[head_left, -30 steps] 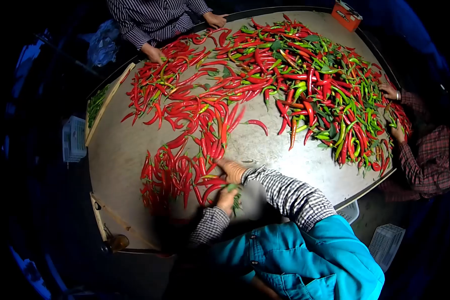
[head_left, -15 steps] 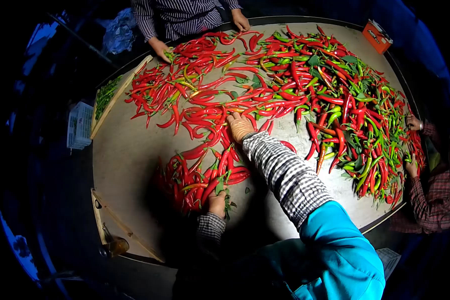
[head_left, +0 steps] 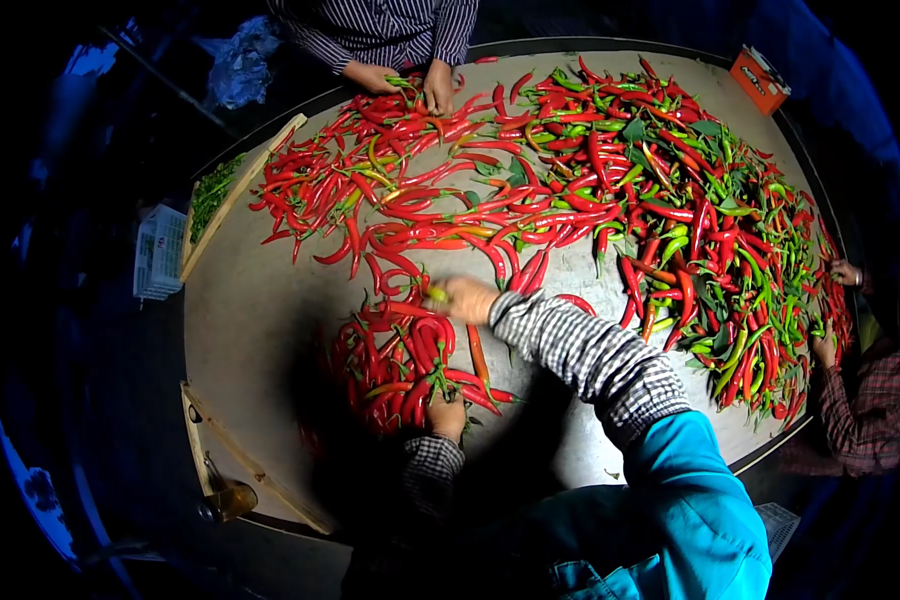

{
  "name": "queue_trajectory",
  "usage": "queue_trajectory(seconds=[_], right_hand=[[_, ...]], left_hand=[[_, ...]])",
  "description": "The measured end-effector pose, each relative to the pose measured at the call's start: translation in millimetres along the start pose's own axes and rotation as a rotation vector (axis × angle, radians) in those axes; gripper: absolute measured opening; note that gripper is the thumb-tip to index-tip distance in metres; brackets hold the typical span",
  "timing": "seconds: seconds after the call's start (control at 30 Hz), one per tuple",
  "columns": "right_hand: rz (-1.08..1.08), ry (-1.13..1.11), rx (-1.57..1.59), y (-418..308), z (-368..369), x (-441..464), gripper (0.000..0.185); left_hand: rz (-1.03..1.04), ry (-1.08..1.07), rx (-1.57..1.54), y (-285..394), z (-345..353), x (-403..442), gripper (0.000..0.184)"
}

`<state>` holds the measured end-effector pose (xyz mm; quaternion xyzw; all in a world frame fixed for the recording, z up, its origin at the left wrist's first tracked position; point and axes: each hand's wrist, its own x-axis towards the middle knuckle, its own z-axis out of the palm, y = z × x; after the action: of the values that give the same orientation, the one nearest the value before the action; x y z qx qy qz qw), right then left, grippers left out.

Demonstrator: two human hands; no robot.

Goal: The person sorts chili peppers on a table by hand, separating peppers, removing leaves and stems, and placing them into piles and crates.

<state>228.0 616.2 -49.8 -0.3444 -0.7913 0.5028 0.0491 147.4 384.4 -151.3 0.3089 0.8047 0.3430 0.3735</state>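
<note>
My right hand (head_left: 470, 300), slightly blurred, is above the near heap with its fingers closed on a yellow-green chili pepper (head_left: 437, 294). Lower down, my left hand (head_left: 447, 415) is closed at the front edge of a small heap of red chili peppers (head_left: 395, 370). Green stems show at its fingertips and a bit of green beside the palm, but what it grips is mostly hidden. Beyond my right hand, a band of red chilies (head_left: 440, 225) stretches across the table (head_left: 250, 330).
A large pile of red and green chilies with leaves (head_left: 705, 230) covers the right side. Co-workers' hands are at the far edge (head_left: 438, 88) and right edge (head_left: 825, 345). An orange box (head_left: 758, 82), wooden strips (head_left: 245, 190), a jar (head_left: 232, 498) and a pale crate (head_left: 160, 250) line the edges.
My right hand has come back toward me from the chili band, now with a yellow-green chili. My left hand has shifted slightly right. The far co-worker's hands have come together.
</note>
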Motion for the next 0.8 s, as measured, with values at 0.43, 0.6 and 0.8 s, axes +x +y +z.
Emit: queue_trajectory(seconds=[0.43, 0.6, 0.8], right_hand=[[0.453, 0.396, -0.483, 17, -43, 22, 0.030], [0.315, 0.430, -0.330, 8, -30, -7, 0.065], [0.201, 0.366, -0.331, 16, 14, -20, 0.039]], left_hand=[[0.033, 0.050, 0.126, 23, -3, -7, 0.029], [0.083, 0.101, 0.150, 20, 0, -6, 0.036], [-0.005, 0.031, 0.292, 31, -5, -4, 0.037]])
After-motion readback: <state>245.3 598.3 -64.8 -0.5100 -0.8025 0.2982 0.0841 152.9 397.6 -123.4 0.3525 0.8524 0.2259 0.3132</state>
